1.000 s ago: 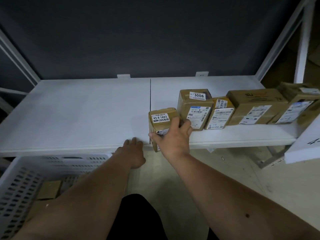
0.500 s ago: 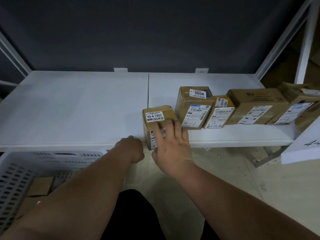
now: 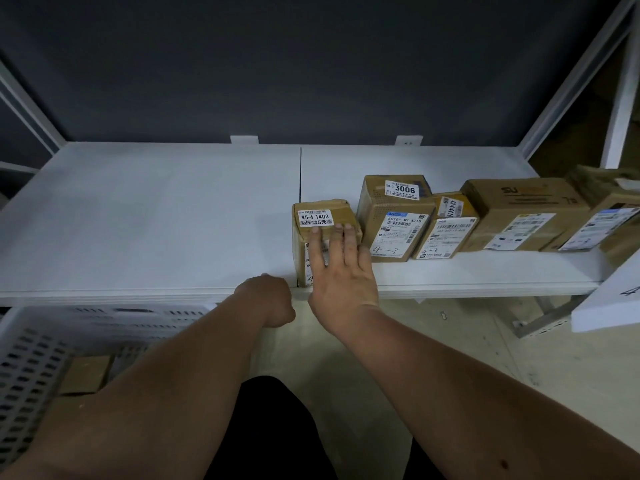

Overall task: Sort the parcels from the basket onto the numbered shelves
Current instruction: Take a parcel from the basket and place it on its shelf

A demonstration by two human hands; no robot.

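Observation:
A small brown parcel (image 3: 323, 216) labelled 45-4-1403 stands at the front edge of the white shelf (image 3: 156, 216). My right hand (image 3: 341, 271) lies flat against its front face, straight fingers reaching the top edge. My left hand (image 3: 268, 299) hangs in a loose fist just below the shelf edge and holds nothing. To the right, a row of parcels lines the shelf: one labelled 3006 (image 3: 394, 216), a smaller one (image 3: 448, 226), a wide box (image 3: 519, 213) and another (image 3: 609, 216) at the frame edge. The white basket (image 3: 41, 341) sits lower left with parcels (image 3: 86, 374) inside.
The shelf's left half is bare white board. White frame posts (image 3: 568, 77) rise at the right, with a dark wall behind. A white board (image 3: 613, 299) marked 4 juts in at the right edge. Pale floor lies under the shelf.
My right hand let go of the parcel's top and now presses flat against its front. The parcel sits further onto the shelf. My left hand curled and dropped off the shelf edge.

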